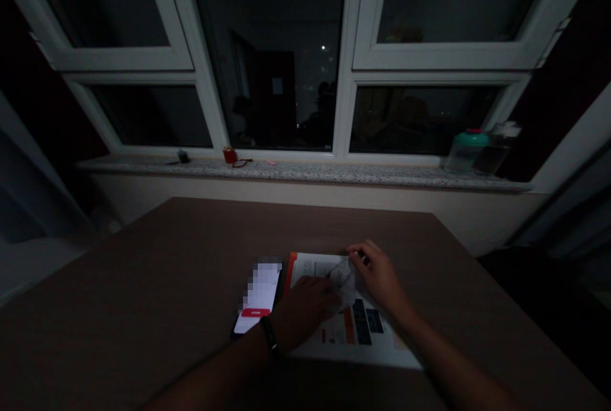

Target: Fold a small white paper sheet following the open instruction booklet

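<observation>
A small crumpled, whitish, see-through packet (344, 278) is between my two hands, above a printed sheet. My left hand (305, 310), with a dark band on its wrist, reaches in from the left and has its fingers closed on the packet's near left side. My right hand (378, 271) pinches the upper right edge of the packet with bent fingers. What the packet contains is too dim to make out. Under both hands lies the printed sheet (334, 352), white with orange and dark blocks, partly covered by my left hand and forearm.
Left of the sheet lies a lit phone (262, 290) with a red bar on its screen. The brown table (191, 258) ends before a granite windowsill (305, 172). On the sill stand a small red container (230, 155) and a green-topped jar (468, 149).
</observation>
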`<act>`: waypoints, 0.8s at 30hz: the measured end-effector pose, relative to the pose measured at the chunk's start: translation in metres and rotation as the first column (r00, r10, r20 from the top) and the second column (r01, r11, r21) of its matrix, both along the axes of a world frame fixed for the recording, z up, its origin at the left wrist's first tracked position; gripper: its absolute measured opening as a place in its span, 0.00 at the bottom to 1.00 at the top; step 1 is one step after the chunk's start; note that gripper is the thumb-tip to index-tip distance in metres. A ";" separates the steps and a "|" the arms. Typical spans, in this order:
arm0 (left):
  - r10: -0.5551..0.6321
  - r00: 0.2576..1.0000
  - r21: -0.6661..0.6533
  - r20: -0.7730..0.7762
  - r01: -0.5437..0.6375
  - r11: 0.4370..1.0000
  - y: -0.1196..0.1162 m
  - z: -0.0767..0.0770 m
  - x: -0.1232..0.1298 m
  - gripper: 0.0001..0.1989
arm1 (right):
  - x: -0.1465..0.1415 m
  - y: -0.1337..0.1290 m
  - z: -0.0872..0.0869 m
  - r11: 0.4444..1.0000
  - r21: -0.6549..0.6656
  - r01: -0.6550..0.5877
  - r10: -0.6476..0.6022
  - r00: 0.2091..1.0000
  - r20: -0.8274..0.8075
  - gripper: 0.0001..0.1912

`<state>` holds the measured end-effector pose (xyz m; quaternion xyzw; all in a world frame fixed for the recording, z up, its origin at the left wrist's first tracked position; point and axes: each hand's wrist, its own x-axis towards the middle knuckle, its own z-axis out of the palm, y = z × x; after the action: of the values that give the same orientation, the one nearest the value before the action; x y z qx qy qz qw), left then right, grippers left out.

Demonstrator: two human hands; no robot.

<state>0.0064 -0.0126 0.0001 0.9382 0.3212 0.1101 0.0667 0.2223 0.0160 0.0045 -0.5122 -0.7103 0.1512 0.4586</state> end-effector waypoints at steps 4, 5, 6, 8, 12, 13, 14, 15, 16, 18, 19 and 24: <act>-0.063 0.998 0.066 -0.009 0.064 0.996 0.005 0.001 -0.010 0.15 | 0.007 -0.001 0.003 0.988 0.105 -0.111 0.071 0.943 0.326 0.10; -0.066 0.998 0.073 0.002 0.066 0.995 0.006 0.001 -0.011 0.15 | 0.008 -0.002 0.003 0.986 0.106 -0.129 0.075 0.911 0.407 0.09; -0.062 0.998 0.076 0.010 0.061 0.995 0.007 0.000 -0.013 0.15 | 0.009 -0.002 0.003 0.985 0.102 -0.142 0.077 0.877 0.473 0.08; -0.031 0.999 0.080 0.017 0.030 0.996 0.007 0.000 -0.015 0.14 | 0.011 -0.003 0.003 0.983 0.088 -0.161 0.085 0.824 0.560 0.07; 0.051 0.999 0.082 0.008 -0.052 0.995 0.007 -0.002 -0.016 0.12 | 0.015 -0.007 0.000 0.977 -0.002 -0.212 0.170 0.779 0.604 0.06; 0.071 0.997 0.085 0.012 -0.072 0.994 0.006 -0.003 -0.016 0.12 | 0.017 -0.009 0.000 0.972 -0.037 -0.231 0.207 0.777 0.595 0.06; 0.092 0.996 0.091 0.020 -0.093 0.992 0.006 -0.003 -0.015 0.12 | 0.017 -0.012 0.000 0.965 -0.069 -0.252 0.245 0.779 0.577 0.05; 0.111 0.993 0.097 0.031 -0.113 0.989 0.005 -0.003 -0.015 0.11 | 0.018 -0.014 0.000 0.957 -0.094 -0.274 0.279 0.784 0.555 0.05; 0.128 0.991 0.103 0.044 -0.132 0.986 0.005 -0.002 -0.014 0.11 | 0.018 -0.017 0.000 0.950 -0.112 -0.292 0.306 0.791 0.530 0.05; 0.161 0.984 0.109 0.070 -0.168 0.980 0.004 0.000 -0.013 0.12 | 0.017 -0.021 0.001 0.936 -0.135 -0.324 0.347 0.805 0.481 0.07; 0.177 0.981 0.106 0.080 -0.185 0.977 0.003 0.001 -0.012 0.12 | 0.016 -0.023 0.001 0.928 -0.147 -0.342 0.371 0.810 0.455 0.08; 0.224 0.971 0.056 0.085 -0.229 0.972 0.004 -0.001 -0.009 0.15 | 0.007 -0.026 -0.002 0.881 -0.178 -0.439 0.473 0.824 0.311 0.08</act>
<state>-0.0023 -0.0089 -0.0014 0.8920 0.4197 0.1640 0.0354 0.2297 -0.0104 0.0027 -0.3678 -0.8728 0.1989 0.2516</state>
